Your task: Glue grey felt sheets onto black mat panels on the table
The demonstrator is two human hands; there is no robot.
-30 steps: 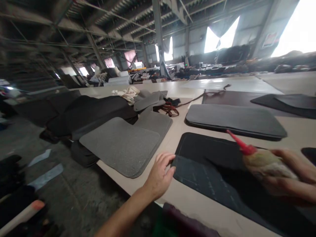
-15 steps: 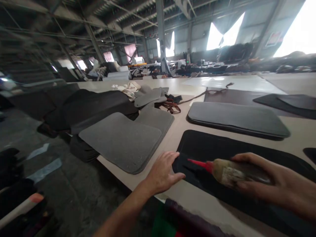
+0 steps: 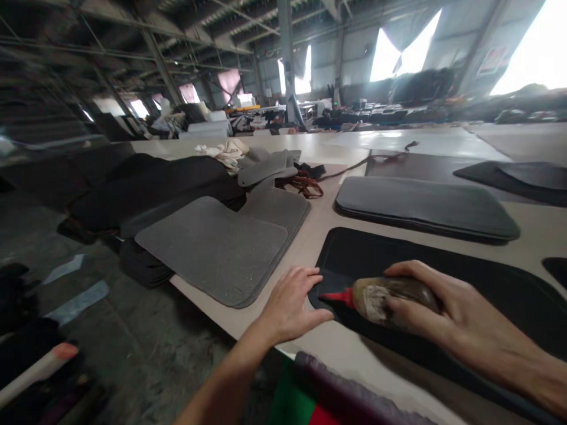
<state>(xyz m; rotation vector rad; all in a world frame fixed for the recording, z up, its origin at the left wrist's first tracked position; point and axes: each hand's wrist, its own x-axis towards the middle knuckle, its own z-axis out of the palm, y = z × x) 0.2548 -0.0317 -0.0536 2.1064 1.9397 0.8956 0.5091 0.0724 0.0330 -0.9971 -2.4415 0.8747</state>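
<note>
My right hand (image 3: 434,313) is wrapped round a squeeze bottle (image 3: 376,300) with a red pointed nozzle (image 3: 335,297) and a stained, peeling label. The bottle lies nearly level, its nozzle tip close to the left end of a black, round-cornered sheet (image 3: 425,260). Whether the tip touches the sheet I cannot tell. At that same left end, my left hand (image 3: 295,304) rests with thumb and fingers apart, its fingertips on the sheet's edge. The thumb points toward the nozzle.
Behind the black sheet lies a stack of dark grey padded sheets (image 3: 420,206). Grey cut pieces (image 3: 217,254) overhang the table's left edge. Brown straps (image 3: 305,183) and pale cloth (image 3: 230,154) lie farther back. A maroon roll (image 3: 336,383) sits at the near edge.
My right hand has brought the bottle left and toward me, so the nozzle is now near my left thumb. The left hand stays in about the same place.
</note>
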